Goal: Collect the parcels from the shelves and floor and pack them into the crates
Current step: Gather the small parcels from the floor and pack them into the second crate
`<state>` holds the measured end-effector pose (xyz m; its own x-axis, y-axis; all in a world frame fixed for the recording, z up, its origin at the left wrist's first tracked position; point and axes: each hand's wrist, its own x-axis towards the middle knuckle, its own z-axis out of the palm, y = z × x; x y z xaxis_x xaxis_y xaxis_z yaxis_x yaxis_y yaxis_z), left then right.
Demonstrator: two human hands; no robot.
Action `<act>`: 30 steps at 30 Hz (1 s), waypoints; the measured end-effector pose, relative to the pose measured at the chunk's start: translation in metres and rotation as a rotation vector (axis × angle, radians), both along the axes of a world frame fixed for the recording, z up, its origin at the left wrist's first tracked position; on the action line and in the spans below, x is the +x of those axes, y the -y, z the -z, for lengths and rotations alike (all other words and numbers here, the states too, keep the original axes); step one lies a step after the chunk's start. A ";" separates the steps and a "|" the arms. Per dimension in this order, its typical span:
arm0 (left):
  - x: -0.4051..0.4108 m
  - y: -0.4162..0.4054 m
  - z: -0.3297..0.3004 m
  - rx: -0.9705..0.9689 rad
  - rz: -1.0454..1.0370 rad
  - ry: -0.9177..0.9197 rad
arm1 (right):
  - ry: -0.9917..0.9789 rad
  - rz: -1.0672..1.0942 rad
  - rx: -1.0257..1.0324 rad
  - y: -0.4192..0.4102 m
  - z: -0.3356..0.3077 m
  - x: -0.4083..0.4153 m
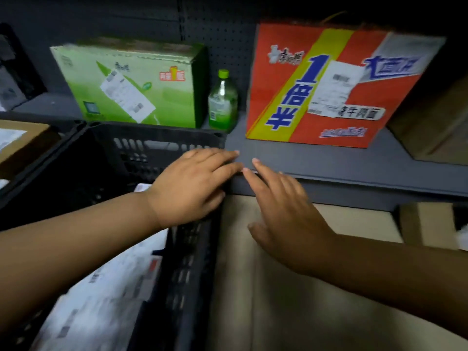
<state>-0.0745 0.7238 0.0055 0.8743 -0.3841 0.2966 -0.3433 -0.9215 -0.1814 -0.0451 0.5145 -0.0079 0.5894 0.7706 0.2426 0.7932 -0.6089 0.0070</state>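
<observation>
A black plastic crate stands at the left, with white labelled parcels lying in it. My left hand reaches over the crate's right rim with straight fingers and holds nothing. My right hand stretches forward beside it, fingers straight, its tips at the front edge of the grey shelf. On that shelf stand a green carton with a shipping label and a red-and-yellow carton with a label. Both hands are a short way in front of the red carton.
A green bottle stands between the two cartons. Brown cardboard boxes sit at the shelf's right end, below the shelf and at far left. A pegboard wall backs the shelf.
</observation>
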 end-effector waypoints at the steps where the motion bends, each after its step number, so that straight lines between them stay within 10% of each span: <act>1: 0.012 0.020 -0.002 -0.032 -0.001 -0.012 | -0.002 0.030 0.001 0.021 0.003 0.004; 23: 0.185 0.329 0.110 -0.330 0.101 -0.369 | -0.243 1.121 0.073 0.427 0.129 0.243; 30: 0.192 0.342 0.138 -0.403 0.064 -0.436 | -0.480 0.997 -0.108 0.466 0.149 0.303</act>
